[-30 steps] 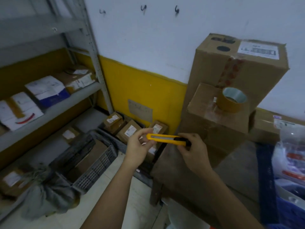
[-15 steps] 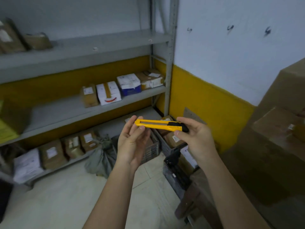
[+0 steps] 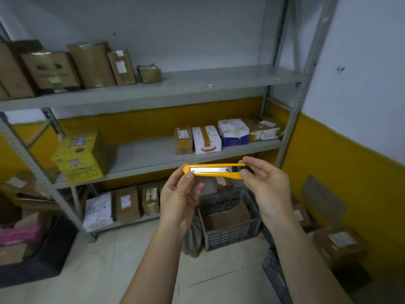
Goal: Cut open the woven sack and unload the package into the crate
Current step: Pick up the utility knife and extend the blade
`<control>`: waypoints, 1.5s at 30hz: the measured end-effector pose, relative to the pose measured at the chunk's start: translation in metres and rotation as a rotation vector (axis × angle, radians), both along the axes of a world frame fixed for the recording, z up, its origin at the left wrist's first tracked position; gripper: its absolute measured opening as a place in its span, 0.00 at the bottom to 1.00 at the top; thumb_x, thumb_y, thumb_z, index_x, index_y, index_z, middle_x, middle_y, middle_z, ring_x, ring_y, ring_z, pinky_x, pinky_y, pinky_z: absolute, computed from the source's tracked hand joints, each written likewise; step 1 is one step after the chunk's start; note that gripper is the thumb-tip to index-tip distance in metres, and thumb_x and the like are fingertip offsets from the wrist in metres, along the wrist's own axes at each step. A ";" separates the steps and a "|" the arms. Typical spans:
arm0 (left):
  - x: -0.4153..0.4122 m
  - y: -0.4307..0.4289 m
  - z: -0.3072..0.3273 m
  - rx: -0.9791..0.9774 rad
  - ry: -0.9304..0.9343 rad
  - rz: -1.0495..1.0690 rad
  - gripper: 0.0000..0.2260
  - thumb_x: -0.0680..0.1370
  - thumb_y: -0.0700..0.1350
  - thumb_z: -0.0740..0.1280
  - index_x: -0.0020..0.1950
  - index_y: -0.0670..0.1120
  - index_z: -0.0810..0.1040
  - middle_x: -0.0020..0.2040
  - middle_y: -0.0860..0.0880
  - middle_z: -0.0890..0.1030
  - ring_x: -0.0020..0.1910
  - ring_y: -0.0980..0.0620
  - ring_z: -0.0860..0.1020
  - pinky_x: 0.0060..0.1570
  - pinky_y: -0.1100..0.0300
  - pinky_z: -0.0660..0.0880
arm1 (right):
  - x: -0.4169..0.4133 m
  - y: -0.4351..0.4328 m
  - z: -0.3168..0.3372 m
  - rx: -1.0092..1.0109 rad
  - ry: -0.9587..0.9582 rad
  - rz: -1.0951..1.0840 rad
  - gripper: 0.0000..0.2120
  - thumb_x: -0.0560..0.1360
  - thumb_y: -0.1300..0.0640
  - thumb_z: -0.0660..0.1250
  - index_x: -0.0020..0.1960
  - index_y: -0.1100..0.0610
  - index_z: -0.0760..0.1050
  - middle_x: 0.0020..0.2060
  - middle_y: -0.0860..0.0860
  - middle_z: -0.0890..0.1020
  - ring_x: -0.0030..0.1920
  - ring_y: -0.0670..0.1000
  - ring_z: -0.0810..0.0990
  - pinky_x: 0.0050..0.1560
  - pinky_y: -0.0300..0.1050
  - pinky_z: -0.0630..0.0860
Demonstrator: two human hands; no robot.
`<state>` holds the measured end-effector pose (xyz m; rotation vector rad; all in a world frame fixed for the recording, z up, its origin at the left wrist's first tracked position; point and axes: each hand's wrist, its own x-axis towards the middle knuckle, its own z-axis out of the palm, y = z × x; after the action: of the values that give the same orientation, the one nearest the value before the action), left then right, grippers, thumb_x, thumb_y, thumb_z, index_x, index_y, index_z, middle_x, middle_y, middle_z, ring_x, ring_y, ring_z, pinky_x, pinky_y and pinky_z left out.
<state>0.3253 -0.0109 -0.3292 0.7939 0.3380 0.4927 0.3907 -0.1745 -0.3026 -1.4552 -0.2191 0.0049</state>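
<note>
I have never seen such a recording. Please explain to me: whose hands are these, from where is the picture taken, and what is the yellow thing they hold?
There is no machine here. A person wears a wide-angle camera on the head, so you look forward and down at their own two bare arms. The left hand and the right hand hold a yellow plastic utility knife level between the fingertips, one hand at each end. Behind them stands a grey metal shelving unit with cardboard parcels. On the pale floor below sits a grey plastic slatted crate with brown cardboard inside. Left of the crate a greyish bag leans, partly hidden by the left arm; it may be the sack, but I cannot tell.
</note>
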 end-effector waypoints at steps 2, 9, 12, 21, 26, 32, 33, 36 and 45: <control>0.001 0.031 0.003 0.030 0.016 0.019 0.10 0.78 0.37 0.68 0.59 0.44 0.80 0.50 0.46 0.87 0.47 0.51 0.86 0.39 0.61 0.81 | 0.003 0.036 0.002 0.070 0.020 -0.015 0.14 0.74 0.65 0.71 0.57 0.53 0.82 0.51 0.48 0.86 0.54 0.46 0.85 0.56 0.47 0.81; 0.009 0.123 0.019 0.129 0.006 0.075 0.12 0.78 0.36 0.69 0.61 0.44 0.79 0.46 0.43 0.87 0.44 0.49 0.86 0.39 0.62 0.82 | 0.014 0.131 0.012 0.197 0.092 0.054 0.10 0.78 0.65 0.67 0.53 0.52 0.81 0.56 0.55 0.84 0.52 0.49 0.86 0.46 0.40 0.83; 0.022 0.150 0.021 0.158 -0.008 0.074 0.12 0.78 0.36 0.69 0.61 0.44 0.78 0.45 0.44 0.87 0.44 0.48 0.86 0.41 0.61 0.83 | 0.026 0.155 0.011 0.173 0.091 0.067 0.10 0.78 0.64 0.67 0.54 0.52 0.80 0.54 0.55 0.85 0.49 0.52 0.87 0.45 0.41 0.83; 0.098 0.188 0.004 0.108 0.016 0.101 0.13 0.78 0.37 0.69 0.61 0.44 0.79 0.50 0.43 0.87 0.47 0.47 0.86 0.42 0.60 0.83 | 0.102 0.195 -0.004 0.100 0.088 0.090 0.11 0.78 0.63 0.67 0.59 0.56 0.79 0.47 0.51 0.87 0.46 0.53 0.87 0.44 0.42 0.84; 0.170 0.210 -0.005 0.144 0.029 0.117 0.11 0.78 0.36 0.69 0.60 0.45 0.79 0.47 0.45 0.87 0.46 0.47 0.86 0.43 0.60 0.83 | 0.181 0.217 -0.018 0.073 0.082 0.138 0.13 0.78 0.63 0.66 0.62 0.58 0.77 0.47 0.53 0.87 0.45 0.53 0.87 0.45 0.43 0.84; 0.251 0.242 -0.043 0.143 0.059 0.136 0.10 0.79 0.37 0.67 0.60 0.44 0.79 0.49 0.43 0.87 0.47 0.46 0.86 0.43 0.59 0.83 | 0.279 0.249 -0.057 0.010 0.074 0.187 0.12 0.78 0.63 0.66 0.62 0.58 0.78 0.45 0.49 0.88 0.43 0.54 0.87 0.41 0.42 0.84; 0.262 0.248 -0.054 0.132 0.080 0.138 0.09 0.80 0.37 0.66 0.59 0.43 0.79 0.48 0.43 0.87 0.45 0.46 0.86 0.42 0.60 0.83 | 0.291 0.254 -0.069 -0.013 0.073 0.183 0.12 0.78 0.64 0.66 0.61 0.58 0.78 0.45 0.49 0.88 0.42 0.54 0.87 0.40 0.41 0.83; 0.289 0.266 -0.091 0.128 0.142 0.146 0.08 0.80 0.38 0.65 0.58 0.43 0.80 0.48 0.42 0.87 0.45 0.45 0.86 0.42 0.60 0.83 | 0.317 0.270 -0.102 -0.053 0.082 0.185 0.11 0.79 0.64 0.65 0.59 0.57 0.78 0.43 0.47 0.88 0.41 0.53 0.87 0.38 0.38 0.82; 0.351 0.307 -0.254 0.148 0.144 0.092 0.09 0.81 0.38 0.65 0.59 0.42 0.80 0.50 0.42 0.87 0.45 0.47 0.86 0.46 0.59 0.84 | 0.371 0.308 -0.259 -0.054 0.044 0.158 0.08 0.79 0.64 0.65 0.55 0.55 0.79 0.42 0.47 0.87 0.39 0.53 0.87 0.39 0.41 0.83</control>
<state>0.6764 0.2963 -0.5829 0.9637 0.4767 0.5523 0.7614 0.1336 -0.5612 -1.4867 -0.2989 0.1723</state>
